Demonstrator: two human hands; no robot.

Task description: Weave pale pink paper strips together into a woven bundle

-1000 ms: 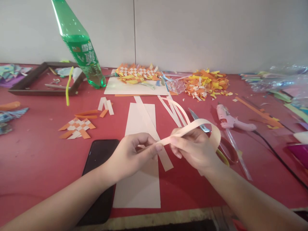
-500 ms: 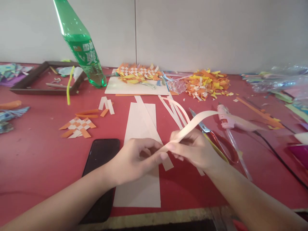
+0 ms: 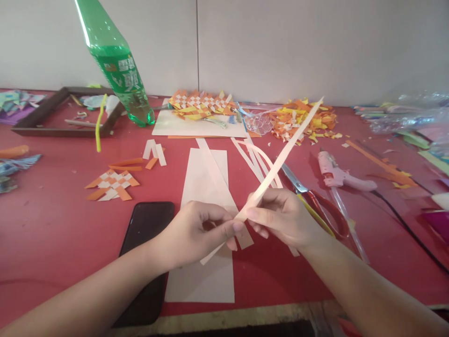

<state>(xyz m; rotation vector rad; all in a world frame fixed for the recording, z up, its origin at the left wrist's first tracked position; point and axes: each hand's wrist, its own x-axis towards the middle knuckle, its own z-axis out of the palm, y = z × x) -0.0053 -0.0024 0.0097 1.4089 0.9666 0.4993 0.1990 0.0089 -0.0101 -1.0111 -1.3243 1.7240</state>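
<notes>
A long, narrow white paper strip slants up to the right, pinched between both hands. My left hand grips its lower part between thumb and fingers, and a short end pokes out below. Close beside it, my right hand pinches the same strip. Under the hands lies a white paper sheet with another strip across it. More white strips lie behind my right hand. Scissors with red and yellow handles rest at its right.
A black phone lies by my left forearm. Behind stand a green bottle and a dark frame. A small woven piece is at left, a pile of orange scraps at back, a pink glue gun at right.
The held strip, earlier curved over to the right, now stands straighter and points up. Its lower end now shows beneath my left hand. Both hands stay nearly in place.
</notes>
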